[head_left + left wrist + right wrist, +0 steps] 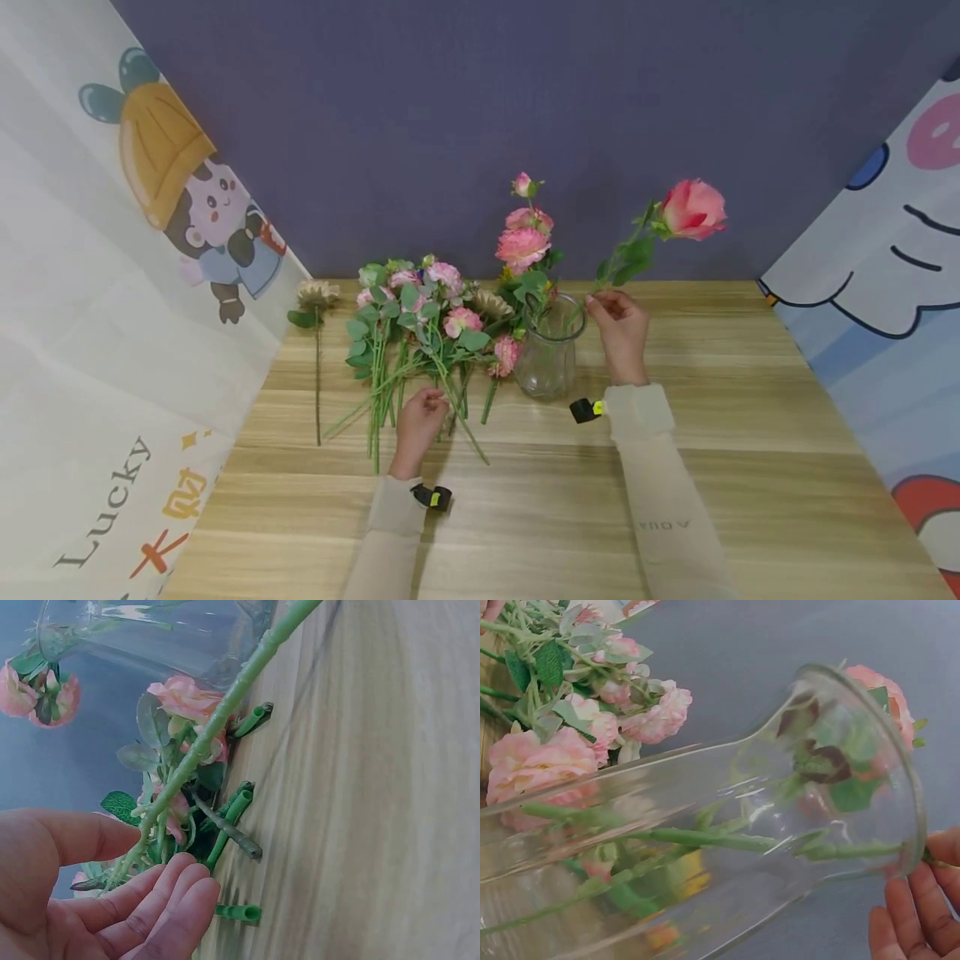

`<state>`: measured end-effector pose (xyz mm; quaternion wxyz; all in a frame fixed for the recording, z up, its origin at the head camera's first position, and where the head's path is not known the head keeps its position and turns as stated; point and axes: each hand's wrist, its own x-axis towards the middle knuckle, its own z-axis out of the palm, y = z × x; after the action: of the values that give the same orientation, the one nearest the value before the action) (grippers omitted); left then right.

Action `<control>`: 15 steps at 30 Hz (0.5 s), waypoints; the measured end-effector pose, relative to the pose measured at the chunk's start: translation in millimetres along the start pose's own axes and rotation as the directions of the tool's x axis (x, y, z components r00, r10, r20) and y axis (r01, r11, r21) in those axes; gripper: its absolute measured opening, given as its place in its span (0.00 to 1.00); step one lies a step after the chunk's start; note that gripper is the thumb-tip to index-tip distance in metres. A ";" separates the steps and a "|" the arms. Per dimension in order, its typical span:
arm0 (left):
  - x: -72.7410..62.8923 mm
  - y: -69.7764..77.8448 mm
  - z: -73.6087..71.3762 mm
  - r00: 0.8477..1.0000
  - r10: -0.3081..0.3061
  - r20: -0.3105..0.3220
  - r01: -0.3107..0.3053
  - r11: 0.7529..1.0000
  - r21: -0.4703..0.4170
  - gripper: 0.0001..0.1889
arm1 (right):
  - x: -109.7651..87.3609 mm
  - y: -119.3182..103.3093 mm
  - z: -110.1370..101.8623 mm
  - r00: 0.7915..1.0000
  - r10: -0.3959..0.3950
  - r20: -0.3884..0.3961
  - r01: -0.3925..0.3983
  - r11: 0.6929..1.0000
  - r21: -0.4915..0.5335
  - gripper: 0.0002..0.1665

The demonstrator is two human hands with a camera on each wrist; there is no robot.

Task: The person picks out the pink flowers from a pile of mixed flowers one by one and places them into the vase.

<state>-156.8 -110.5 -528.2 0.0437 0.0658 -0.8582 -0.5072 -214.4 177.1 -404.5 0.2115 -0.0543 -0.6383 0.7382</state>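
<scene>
My right hand [622, 325] pinches the stem of a large pink rose [693, 210] beside the glass vase's [545, 367] rim. In the right wrist view its green stem [727, 838] slants inside the glass, and fingertips [930, 911] show at the mouth. Pink peonies [523, 248] rise from the vase. Over the pile of flowers [408, 312], my left hand [422, 425] has its thumb and fingers apart around a slanting green stem [199, 750]. The thumb tip lies against or very near that stem; a firm grip is not visible.
A single beige flower [318, 296] on a dark stem lies at the table's left. Loose cut stems point toward the front. A dark wall [450, 125] backs the wooden table [525, 517], with printed cartoon panels on both sides.
</scene>
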 end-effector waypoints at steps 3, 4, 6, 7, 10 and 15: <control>0.8 -1.0 0.5 1.000 -0.009 0.008 0.009 1.000 -0.004 0.12 | -1.3 -0.1 -0.5 1.000 -0.001 -0.001 0.001 0.998 -0.058 0.02; 1.0 -1.4 0.7 1.000 -0.011 0.013 0.012 1.000 -0.004 0.12 | -1.5 0.0 -0.4 1.000 -0.003 0.001 0.003 0.997 -0.074 0.02; 1.6 -1.6 1.1 1.000 -0.015 0.018 0.015 1.000 -0.008 0.13 | -1.9 0.2 -0.1 1.000 -0.012 0.009 0.013 0.993 -0.115 0.02; 1.7 -1.6 1.0 1.000 -0.015 0.022 0.016 1.000 -0.010 0.13 | -2.2 0.1 0.2 1.000 -0.018 0.017 0.021 0.991 -0.136 0.01; 2.6 -1.6 1.7 0.999 -0.023 0.025 0.023 1.000 -0.019 0.13 | -2.9 -0.4 1.6 0.998 -0.041 0.053 0.051 0.980 -0.194 0.05; 4.0 -1.9 3.1 0.999 -0.032 0.018 0.032 0.999 -0.038 0.13 | 4.2 15.0 -0.2 0.993 -0.061 0.099 0.084 0.964 -0.253 0.08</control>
<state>-161.0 -109.3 -531.3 0.0293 0.0741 -0.8475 -0.5248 -221.8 177.5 -418.2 0.2007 -0.0245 -0.7389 0.6428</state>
